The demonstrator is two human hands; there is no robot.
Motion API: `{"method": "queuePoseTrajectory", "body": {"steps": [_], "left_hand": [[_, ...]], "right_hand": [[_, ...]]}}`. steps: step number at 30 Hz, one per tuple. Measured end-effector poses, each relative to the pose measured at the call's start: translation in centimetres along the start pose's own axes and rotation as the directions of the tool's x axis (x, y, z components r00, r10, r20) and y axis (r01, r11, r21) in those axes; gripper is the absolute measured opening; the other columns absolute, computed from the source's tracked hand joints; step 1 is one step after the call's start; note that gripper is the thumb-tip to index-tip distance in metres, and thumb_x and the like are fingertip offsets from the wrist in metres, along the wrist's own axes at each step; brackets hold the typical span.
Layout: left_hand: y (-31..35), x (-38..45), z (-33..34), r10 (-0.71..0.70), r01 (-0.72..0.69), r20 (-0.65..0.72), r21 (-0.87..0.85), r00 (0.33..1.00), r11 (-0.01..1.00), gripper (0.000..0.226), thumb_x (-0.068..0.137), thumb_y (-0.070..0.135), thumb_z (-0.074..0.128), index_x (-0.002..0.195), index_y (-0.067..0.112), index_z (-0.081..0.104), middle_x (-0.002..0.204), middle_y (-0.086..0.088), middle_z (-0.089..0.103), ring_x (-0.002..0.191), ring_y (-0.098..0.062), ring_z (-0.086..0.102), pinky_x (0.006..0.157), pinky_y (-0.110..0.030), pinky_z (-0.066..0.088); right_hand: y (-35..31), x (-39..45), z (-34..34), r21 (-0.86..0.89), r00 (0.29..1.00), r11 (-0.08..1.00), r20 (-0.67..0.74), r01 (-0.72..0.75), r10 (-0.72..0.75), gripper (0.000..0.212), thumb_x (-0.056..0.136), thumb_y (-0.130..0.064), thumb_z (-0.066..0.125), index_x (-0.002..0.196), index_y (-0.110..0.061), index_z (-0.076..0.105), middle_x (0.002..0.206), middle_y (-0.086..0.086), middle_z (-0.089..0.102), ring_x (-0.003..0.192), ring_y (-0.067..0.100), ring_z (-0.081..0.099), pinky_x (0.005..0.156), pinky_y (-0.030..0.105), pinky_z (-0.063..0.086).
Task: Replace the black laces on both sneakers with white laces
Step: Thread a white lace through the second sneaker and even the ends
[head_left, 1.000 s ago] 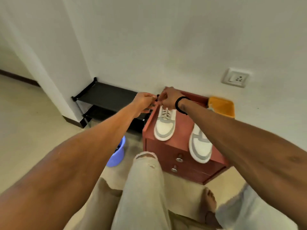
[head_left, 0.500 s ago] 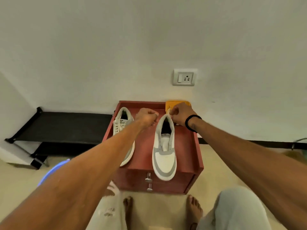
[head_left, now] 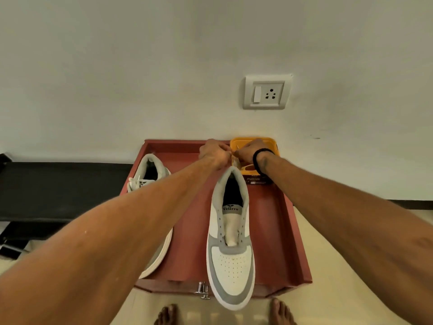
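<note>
Two white and grey sneakers stand on a red cabinet top (head_left: 276, 231). The right sneaker (head_left: 232, 242) has bare eyelets and no lace. The left sneaker (head_left: 150, 181) shows white lacing near its tongue and is partly hidden by my left forearm. Both hands meet over an orange tray (head_left: 255, 143) at the cabinet's back edge. My left hand (head_left: 214, 153) and my right hand (head_left: 249, 152), with a black band at the wrist, each pinch a thin pale lace (head_left: 235, 153) between the fingertips.
A white wall socket (head_left: 267, 92) is above the tray. A low black shoe rack (head_left: 54, 191) runs along the wall to the left. Metal drawer knobs (head_left: 203, 290) stick out of the cabinet front. My bare feet (head_left: 167, 315) stand on the tiled floor below.
The view has swung from the left sneaker to face the cabinet squarely. Both hands moved from the left sneaker across to the orange tray at the back right and now pinch something there.
</note>
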State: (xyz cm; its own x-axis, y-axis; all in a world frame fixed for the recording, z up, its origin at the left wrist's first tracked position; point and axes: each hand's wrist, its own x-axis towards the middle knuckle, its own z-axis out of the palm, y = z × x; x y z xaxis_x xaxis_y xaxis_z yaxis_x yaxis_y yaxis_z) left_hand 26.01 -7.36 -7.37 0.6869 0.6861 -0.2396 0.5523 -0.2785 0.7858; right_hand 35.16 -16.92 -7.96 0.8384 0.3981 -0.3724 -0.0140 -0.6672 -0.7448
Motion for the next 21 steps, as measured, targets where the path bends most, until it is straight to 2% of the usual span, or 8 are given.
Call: {"method": "queuePoseTrajectory", "body": {"steps": [2, 4, 7, 10, 12, 15, 18, 21], "left_hand": [[0.1, 0.1, -0.1, -0.027, 0.027, 0.016, -0.008, 1.0, 1.0, 0.016, 0.093, 0.006, 0.069, 0.101, 0.016, 0.079, 0.098, -0.005, 0.078, 0.091, -0.019, 0.075, 0.073, -0.027, 0.061], [0.1, -0.1, -0.3, -0.046, 0.047, 0.029, -0.015, 0.999, 0.999, 0.016, 0.094, 0.006, 0.068, 0.104, 0.014, 0.078, 0.096, -0.005, 0.079, 0.091, -0.018, 0.076, 0.076, -0.03, 0.062], [0.2, -0.7, -0.7, -0.038, 0.038, 0.04, -0.014, 0.999, 0.999, 0.016, 0.096, 0.011, 0.066, 0.106, 0.017, 0.077, 0.1, -0.006, 0.078, 0.092, -0.02, 0.076, 0.076, -0.033, 0.062], [1.2, -2.0, -1.2, 0.001, 0.003, 0.052, -0.075, 0.999, 0.997, 0.014, 0.098, 0.014, 0.065, 0.107, 0.015, 0.076, 0.1, -0.01, 0.078, 0.086, -0.024, 0.077, 0.076, -0.034, 0.064], [2.6, -3.6, -2.3, 0.034, -0.03, 0.031, -0.123, 0.999, 0.992, 0.014, 0.094, 0.02, 0.074, 0.105, 0.013, 0.075, 0.096, -0.011, 0.078, 0.083, -0.023, 0.077, 0.079, -0.036, 0.064], [5.3, -6.3, -4.1, 0.091, -0.089, 0.004, -0.163, 0.996, 0.983, 0.031, 0.081, 0.019, 0.086, 0.109, 0.017, 0.073, 0.095, -0.01, 0.077, 0.084, -0.02, 0.076, 0.08, -0.035, 0.064], [8.5, -9.9, -6.2, 0.139, -0.139, -0.013, -0.185, 0.99, 0.973, 0.047, 0.075, 0.009, 0.088, 0.117, 0.019, 0.069, 0.098, -0.011, 0.075, 0.079, -0.02, 0.076, 0.075, -0.034, 0.064], [10.6, -13.4, -7.8, 0.176, -0.175, -0.001, -0.141, 0.984, 0.975, 0.045, 0.073, 0.004, 0.088, 0.113, 0.016, 0.072, 0.104, -0.014, 0.075, 0.079, -0.022, 0.077, 0.077, -0.039, 0.065]], "right_hand": [[-0.5, 0.0, 0.1, 0.031, 0.998, 0.998, 0.019, -0.053, 0.052, 0.024, 0.084, -0.014, 0.077, 0.103, 0.0, 0.07, 0.096, 0.015, 0.077, 0.089, 0.027, 0.076, 0.078, 0.042, 0.063], [-1.0, -0.3, 0.0, 0.054, 0.996, 0.995, 0.024, -0.084, 0.082, 0.022, 0.084, -0.004, 0.074, 0.104, 0.003, 0.069, 0.093, 0.015, 0.076, 0.086, 0.025, 0.075, 0.07, 0.038, 0.061], [-1.3, -1.2, -0.6, 0.093, 0.998, 0.994, 0.026, -0.061, 0.059, 0.024, 0.085, -0.007, 0.077, 0.107, 0.001, 0.069, 0.094, 0.012, 0.073, 0.07, 0.02, 0.065, 0.06, 0.031, 0.056], [-1.7, -2.5, -2.0, 0.248, 0.996, 0.969, 0.09, -0.008, -0.015, 0.035, 0.088, -0.005, 0.073, 0.122, 0.0, 0.068, 0.118, 0.019, 0.072, 0.088, 0.023, 0.071, 0.077, 0.036, 0.062], [-2.6, -4.1, -3.4, 0.274, 0.998, 0.962, 0.048, 0.02, -0.034, 0.036, 0.083, 0.0, 0.075, 0.119, 0.002, 0.071, 0.115, 0.023, 0.073, 0.101, 0.025, 0.074, 0.087, 0.044, 0.062], [-4.7, -7.7, -6.5, 0.343, 0.996, 0.937, 0.041, 0.06, -0.079, 0.016, 0.083, 0.003, 0.078, 0.096, -0.006, 0.076, 0.099, 0.017, 0.077, 0.092, 0.027, 0.076, 0.078, 0.037, 0.064], [-6.9, -12.1, -10.2, 0.249, 0.982, 0.953, 0.028, 0.174, -0.187, 0.013, 0.084, 0.0, 0.079, 0.091, -0.011, 0.076, 0.094, 0.011, 0.078, 0.084, 0.022, 0.077, 0.073, 0.033, 0.063], [-8.8, -16.3, -13.5, -0.021, 0.946, 0.951, -0.098, 0.308, -0.308, 0.012, 0.081, -0.005, 0.084, 0.089, -0.012, 0.078, 0.082, 0.008, 0.077, 0.074, 0.017, 0.075, 0.07, 0.03, 0.063]]}}
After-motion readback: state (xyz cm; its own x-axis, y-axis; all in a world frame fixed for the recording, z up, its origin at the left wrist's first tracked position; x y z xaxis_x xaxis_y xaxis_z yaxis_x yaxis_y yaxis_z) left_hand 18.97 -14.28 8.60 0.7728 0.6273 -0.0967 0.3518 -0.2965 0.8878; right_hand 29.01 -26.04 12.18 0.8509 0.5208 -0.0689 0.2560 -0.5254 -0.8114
